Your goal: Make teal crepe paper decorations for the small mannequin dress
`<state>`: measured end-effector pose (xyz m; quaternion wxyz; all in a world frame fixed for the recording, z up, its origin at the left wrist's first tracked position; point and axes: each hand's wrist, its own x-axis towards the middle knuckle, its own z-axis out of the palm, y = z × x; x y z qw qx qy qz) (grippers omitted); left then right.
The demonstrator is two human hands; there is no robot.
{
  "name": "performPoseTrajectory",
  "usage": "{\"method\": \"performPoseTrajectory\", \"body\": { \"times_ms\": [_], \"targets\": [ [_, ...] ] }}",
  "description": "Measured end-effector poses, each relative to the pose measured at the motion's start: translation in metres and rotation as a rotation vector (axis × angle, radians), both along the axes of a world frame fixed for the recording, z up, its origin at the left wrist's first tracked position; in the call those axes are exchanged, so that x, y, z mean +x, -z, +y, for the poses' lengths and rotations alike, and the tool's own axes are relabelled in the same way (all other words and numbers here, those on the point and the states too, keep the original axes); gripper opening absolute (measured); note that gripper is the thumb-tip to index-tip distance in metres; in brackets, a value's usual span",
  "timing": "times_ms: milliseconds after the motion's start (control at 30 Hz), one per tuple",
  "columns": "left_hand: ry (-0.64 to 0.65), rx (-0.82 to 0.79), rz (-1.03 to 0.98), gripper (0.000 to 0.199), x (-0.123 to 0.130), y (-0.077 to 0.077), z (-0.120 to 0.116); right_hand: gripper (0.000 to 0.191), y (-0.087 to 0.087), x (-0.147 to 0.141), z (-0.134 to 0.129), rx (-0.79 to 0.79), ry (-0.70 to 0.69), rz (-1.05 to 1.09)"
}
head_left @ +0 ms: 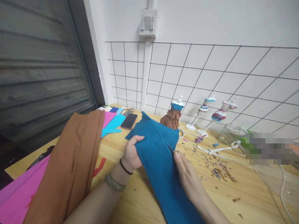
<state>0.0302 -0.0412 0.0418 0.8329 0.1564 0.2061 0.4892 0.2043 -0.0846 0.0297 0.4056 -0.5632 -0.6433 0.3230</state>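
Note:
A long piece of blue crepe paper (pixel 153 149) stretches up across the table from the bottom edge, its far end folded over. My left hand (pixel 133 152) grips its left edge, thumb on top and the other fingers hidden underneath. Closed at the paper's right side, my right hand (pixel 187 169) holds a thin, pointed metal tool (pixel 170 147), whose tip lies against the blue surface. Most of that tool is hidden in the hand, so its exact kind does not show. Just behind the paper stands a small dress form (pixel 174 113) with a blue top and brown ruffles.
Brown crepe paper (pixel 70 161) and pink sheets (pixel 23 199) lie at left. Behind them is a phone (pixel 129 121). Two more small dress forms (pixel 203 109), a clear jar (pixel 231 133), paper scraps (pixel 219 172) and a white cable (pixel 283 186) are at right.

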Motion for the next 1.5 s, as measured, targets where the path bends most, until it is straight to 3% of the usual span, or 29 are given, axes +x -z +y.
{"method": "performPoseTrajectory", "body": {
  "times_ms": [333, 600, 667, 800, 900, 1100, 1300, 1500],
  "targets": [
    [0.015, -0.006, -0.002, 0.046, -0.001, 0.002, 0.001, 0.032, 0.0, 0.001, 0.001, 0.047, -0.02, -0.041],
    [0.017, -0.011, 0.024, 0.047, 0.0, 0.008, 0.006, 0.03, -0.005, 0.023, -0.014, -0.064, -0.096, -0.041],
    [0.011, -0.03, 0.032, 0.049, 0.001, 0.009, 0.006, 0.029, 0.0, 0.034, -0.012, -0.067, -0.077, -0.054],
    [0.042, -0.047, 0.008, 0.045, 0.003, 0.013, 0.006, 0.027, 0.018, 0.057, 0.002, -0.053, 0.1, -0.131],
    [0.075, -0.012, -0.047, 0.042, 0.0, 0.015, 0.007, 0.029, 0.033, 0.068, 0.011, -0.027, 0.092, -0.26],
    [0.119, 0.06, -0.119, 0.04, -0.006, 0.016, 0.01, 0.009, 0.049, 0.075, 0.003, -0.078, 0.023, -0.325],
    [0.131, -0.013, -0.046, 0.04, 0.005, 0.022, 0.008, 0.013, 0.037, 0.102, -0.014, -0.189, -0.031, -0.207],
    [0.178, -0.039, 0.112, 0.033, 0.033, 0.033, -0.001, 0.02, 0.017, 0.162, -0.039, -0.318, 0.047, -0.112]
  ]
}}
